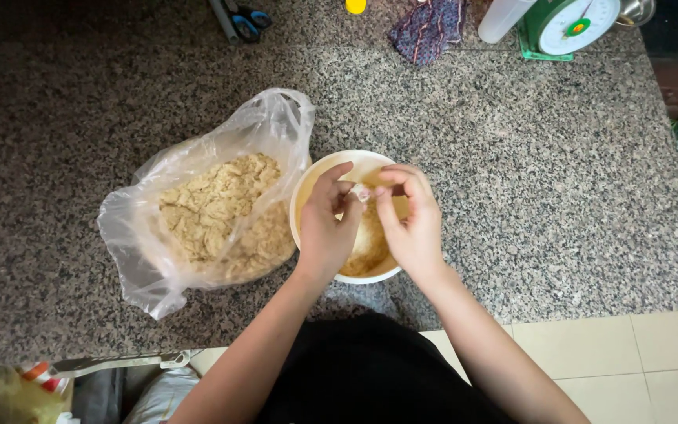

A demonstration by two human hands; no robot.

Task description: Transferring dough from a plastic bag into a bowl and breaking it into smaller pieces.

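head cam looking straight down on a speckled granite counter (512, 157). both hands sit over a cream bowl (317, 174) near the middle, left hand (325, 228) and right hand (411, 224) pinching the same small pale lump (361, 191) between their fingertips, so both are closed on it. yellowish crumb coating shows in the bowl. at 9 o'clock from the bowl, touching it, an open clear plastic bag (198, 212) of the same crumbs. green kitchen scale (570, 23) up at 1 o'clock, scissors (246, 20) at 11.
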